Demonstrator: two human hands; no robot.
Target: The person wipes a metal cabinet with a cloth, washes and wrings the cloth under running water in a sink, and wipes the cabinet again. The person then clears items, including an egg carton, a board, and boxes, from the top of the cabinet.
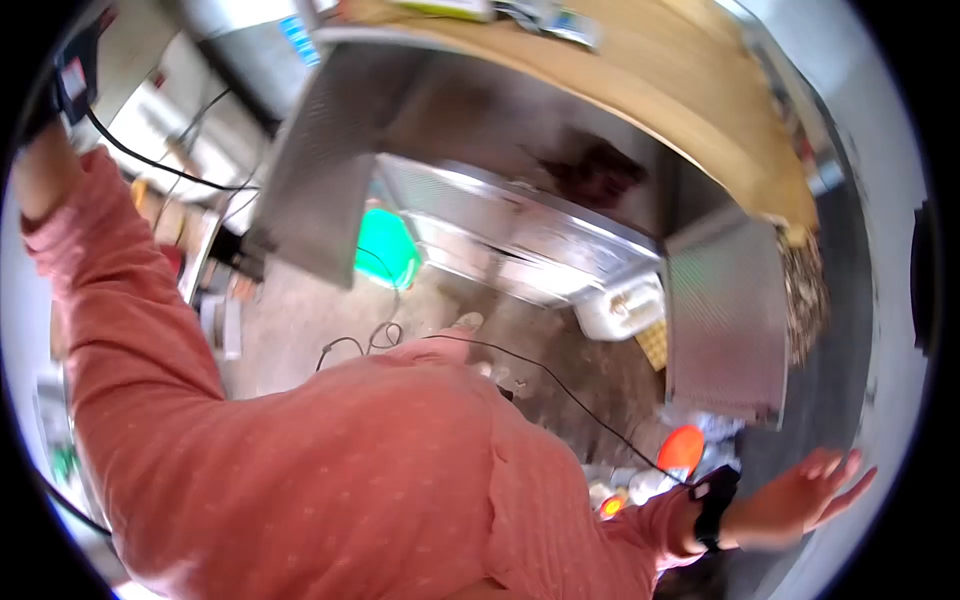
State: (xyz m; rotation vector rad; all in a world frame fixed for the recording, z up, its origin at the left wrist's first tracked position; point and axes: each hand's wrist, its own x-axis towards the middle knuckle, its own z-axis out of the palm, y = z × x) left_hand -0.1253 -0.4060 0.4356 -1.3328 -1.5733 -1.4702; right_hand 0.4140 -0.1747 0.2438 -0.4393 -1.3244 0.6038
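Note:
My right hand (795, 502) stretches out at the lower right, fingers apart and nothing visible in it, near the pale wall (885, 420). A black band (712, 510) with a cable is on that wrist. My left arm reaches to the upper left, with a dark strapped-on device (76, 82) at the wrist. The left hand itself is beyond the view's edge. Between my arms stands a metal cabinet whose left door (318, 165) and right door (722, 325) are swung wide. Inside it lies a dark red, crumpled-looking thing (600, 172), too blurred to name.
A tan top (650, 60) covers the cabinet, with small packets (570, 28) on it. A green plastic container (386, 248), a white jug (622, 305) and an orange round thing (681, 450) stand low down. A black cable (560, 362) crosses in front of my body.

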